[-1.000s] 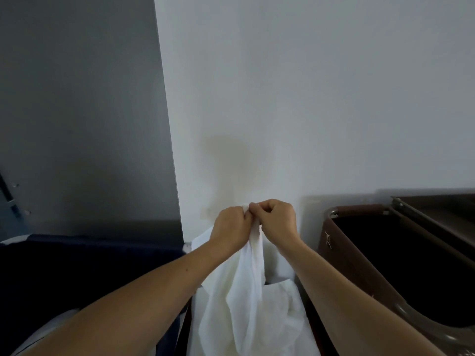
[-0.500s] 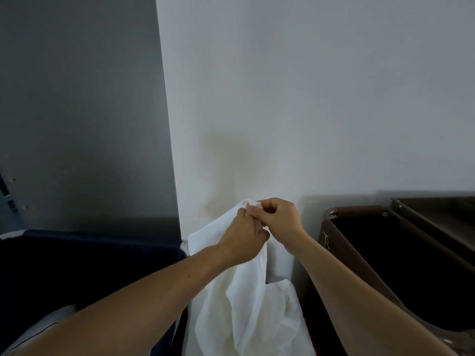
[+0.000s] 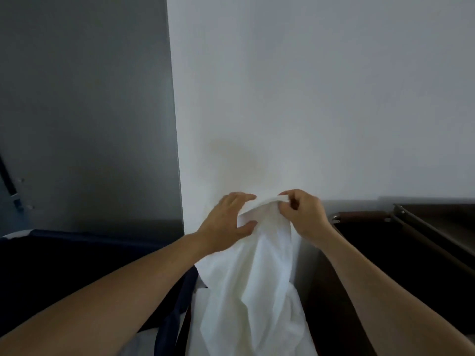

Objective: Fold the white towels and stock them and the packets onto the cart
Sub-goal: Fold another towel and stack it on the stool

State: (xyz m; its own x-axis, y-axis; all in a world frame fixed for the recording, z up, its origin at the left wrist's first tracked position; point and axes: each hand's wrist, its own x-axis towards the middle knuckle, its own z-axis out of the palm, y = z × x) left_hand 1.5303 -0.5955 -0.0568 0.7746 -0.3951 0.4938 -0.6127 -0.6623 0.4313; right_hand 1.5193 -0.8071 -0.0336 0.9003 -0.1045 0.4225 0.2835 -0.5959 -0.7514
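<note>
- Right grip [image 3: 303,214] pinches the top edge of the towel [image 3: 257,278] between thumb and fingers.
- Left grip [image 3: 228,217] lies spread against that edge; whether it pinches is unclear.
- Towel hangs between a dark bag [image 3: 77,255] and a brown bin [image 3: 359,216], its lower end cut off.

Both bare forearms reach forward from the lower corners and converge at mid-frame, wrists raised. The left grip [image 3: 228,219] has its fingers stretched nearly straight and spread, thumb resting on the white towel [image 3: 257,278]. Just beside it but not touching, the right grip [image 3: 302,214] is curled, thumb and forefinger pinching the towel's top edge.
</note>
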